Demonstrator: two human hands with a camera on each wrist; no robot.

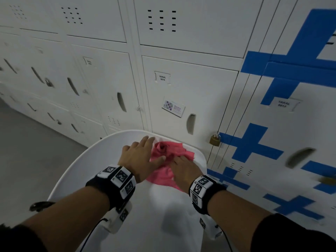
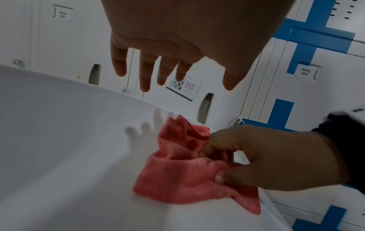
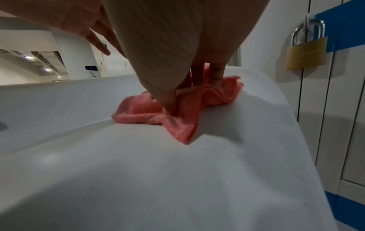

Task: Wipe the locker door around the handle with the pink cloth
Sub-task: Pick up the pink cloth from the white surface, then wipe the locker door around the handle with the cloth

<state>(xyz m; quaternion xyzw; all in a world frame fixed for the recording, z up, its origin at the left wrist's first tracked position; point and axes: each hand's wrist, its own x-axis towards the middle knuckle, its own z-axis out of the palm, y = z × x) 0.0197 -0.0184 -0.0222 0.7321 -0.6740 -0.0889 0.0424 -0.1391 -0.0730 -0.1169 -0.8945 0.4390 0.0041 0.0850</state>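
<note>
Your right hand [image 2: 272, 157] pinches the crumpled pink cloth [image 1: 164, 160], stretched away from you towards the locker door [image 1: 189, 99]; your left hand [image 1: 140, 155] hovers flat, released.

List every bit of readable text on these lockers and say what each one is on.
"YAKAL 0019": name tag on the locker door behind the pink cloth.
"YAKAL 0015": name tag on the blue-taped door to the right.
Sticker beside the handle: print too small to read.
Tag on the locker further left: blurred.
Padlock: no legible marking.

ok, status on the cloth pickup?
Right hand pinching pink cloth on white surface. Left hand open, beside it. Locker door not yet wiped; padlock near handle.
</note>
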